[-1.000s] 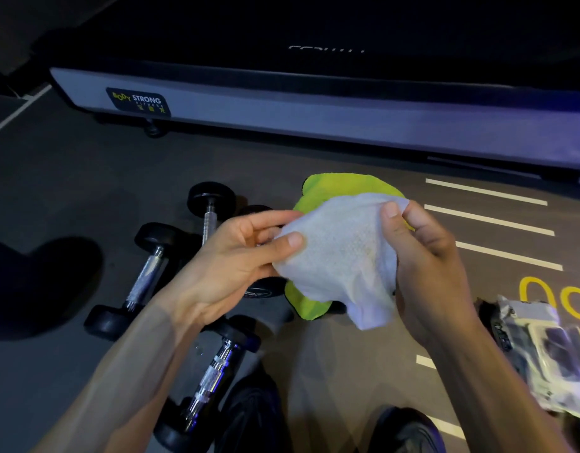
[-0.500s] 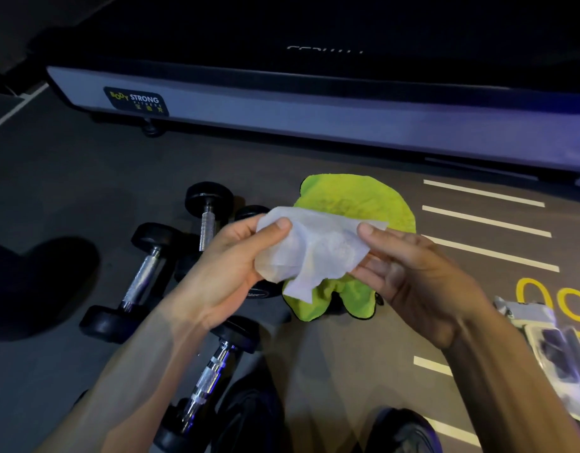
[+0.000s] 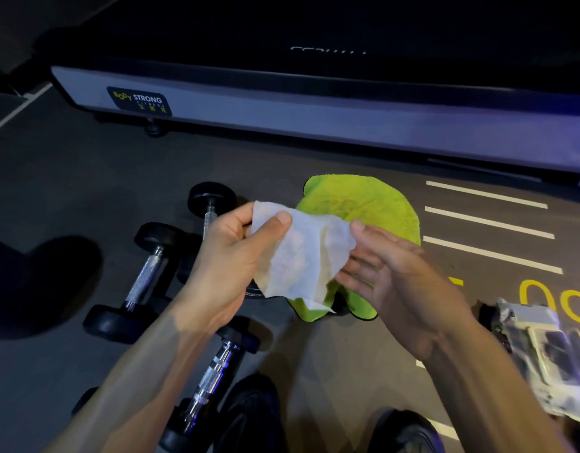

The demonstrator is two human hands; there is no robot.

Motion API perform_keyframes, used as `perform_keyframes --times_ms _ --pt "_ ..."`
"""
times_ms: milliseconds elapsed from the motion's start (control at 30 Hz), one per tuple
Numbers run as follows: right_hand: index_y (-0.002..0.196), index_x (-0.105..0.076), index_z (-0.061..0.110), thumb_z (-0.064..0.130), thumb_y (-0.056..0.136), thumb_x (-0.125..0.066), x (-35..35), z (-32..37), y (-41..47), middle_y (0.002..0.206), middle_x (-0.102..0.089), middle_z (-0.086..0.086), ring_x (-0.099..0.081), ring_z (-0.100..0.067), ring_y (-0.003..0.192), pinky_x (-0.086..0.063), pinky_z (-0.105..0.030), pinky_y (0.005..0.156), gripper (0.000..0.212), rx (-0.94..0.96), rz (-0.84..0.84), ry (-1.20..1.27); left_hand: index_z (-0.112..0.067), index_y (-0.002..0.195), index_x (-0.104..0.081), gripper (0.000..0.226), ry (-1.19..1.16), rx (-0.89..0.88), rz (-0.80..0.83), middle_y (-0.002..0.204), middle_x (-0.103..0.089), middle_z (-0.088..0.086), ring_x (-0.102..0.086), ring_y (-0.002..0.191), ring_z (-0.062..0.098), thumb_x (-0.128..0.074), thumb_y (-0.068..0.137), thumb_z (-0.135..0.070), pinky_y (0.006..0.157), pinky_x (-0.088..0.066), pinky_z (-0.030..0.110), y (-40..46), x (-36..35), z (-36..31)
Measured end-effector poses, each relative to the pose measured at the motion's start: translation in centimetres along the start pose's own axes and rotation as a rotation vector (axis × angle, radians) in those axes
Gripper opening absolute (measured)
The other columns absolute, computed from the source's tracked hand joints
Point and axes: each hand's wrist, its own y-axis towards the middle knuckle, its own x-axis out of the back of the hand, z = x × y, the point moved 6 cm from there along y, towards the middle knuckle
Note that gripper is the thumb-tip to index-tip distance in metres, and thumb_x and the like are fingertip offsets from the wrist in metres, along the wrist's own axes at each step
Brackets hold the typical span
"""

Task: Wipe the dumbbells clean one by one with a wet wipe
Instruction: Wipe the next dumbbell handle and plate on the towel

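Wipe hangs between both hands — left hand pinches its top corner, right hand touches it with straight fingers. Dumbbells lie on the floor under the left hand, which is nearer — handles pointing away.

Head camera looks steeply down, near hands.

A green cloth lies on the floor before a treadmill, with packets at right.
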Motion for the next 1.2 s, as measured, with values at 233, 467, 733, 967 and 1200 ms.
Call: perform_keyframes --times_ms 233,467,733,967,1200 --pt "0.1 -0.071 0.022 0.019 0.102 -0.066 1.6 3.1 1.2 0.091 -0.075 -0.022 -0.066 -0.034 0.078 -0.051 -0.05 0.073 0.006 0.351 -0.143 -0.3 -0.006 0.118 -0.072 0.025 -0.02 0.044 0.028 0.106 -0.08 0.014 -0.076 0.091 0.024 -0.071 0.096 -0.018 0.081 -0.061 0.038 0.4 -0.1 -0.9" --pt "0.085 -0.077 0.016 -0.002 0.098 -0.056 1.5 6.1 1.2 0.088 -0.069 -0.014 -0.061 -0.016 0.084 -0.048 -0.031 0.076 0.031 0.731 0.054 -0.562 -0.029 0.087 -0.082 0.038 0.029 -0.199 0.188 0.092 -0.071 0.007 -0.063 0.08 0.025 -0.056 0.09 -0.002 0.072 -0.051 0.034 1.7 0.0 -4.4" --pt "0.078 -0.075 0.02 -0.007 0.092 -0.05 2.2 5.9 2.4 0.09 -0.065 0.005 -0.062 -0.013 0.089 -0.043 -0.018 0.076 0.039 0.748 -0.018 -0.852 -0.022 0.071 -0.077 0.036 0.311 -0.255 0.243 0.08 -0.067 0.019 -0.052 0.072 0.035 -0.045 0.085 -0.011 0.07 -0.038 0.033 2.6 -0.4 -4.8" --pt "0.11 -0.068 0.021 0.007 0.088 -0.057 0.7 6.9 2.6 0.127 -0.067 0.003 -0.06 -0.015 0.126 -0.044 -0.037 0.104 0.029 0.703 0.131 -0.751 -0.033 0.076 -0.052 0.033 0.679 -0.408 0.462 0.078 -0.06 0.003 -0.053 0.067 0.02 -0.082 0.082 -0.022 0.06 -0.042 0.032 2.2 -2.6 -6.3" --pt "0.085 -0.073 0.017 0.022 0.086 -0.086 -0.9 4.4 4.9 0.08 -0.071 -0.014 -0.065 -0.017 0.072 -0.052 -0.034 0.068 0.013 0.327 0.261 -0.68 -0.027 0.114 -0.066 0.04 0.537 -0.357 0.448 0.107 -0.072 -0.008 -0.068 0.095 0.009 -0.081 0.085 -0.004 0.083 -0.056 0.027 3.6 -2.3 -6.3"
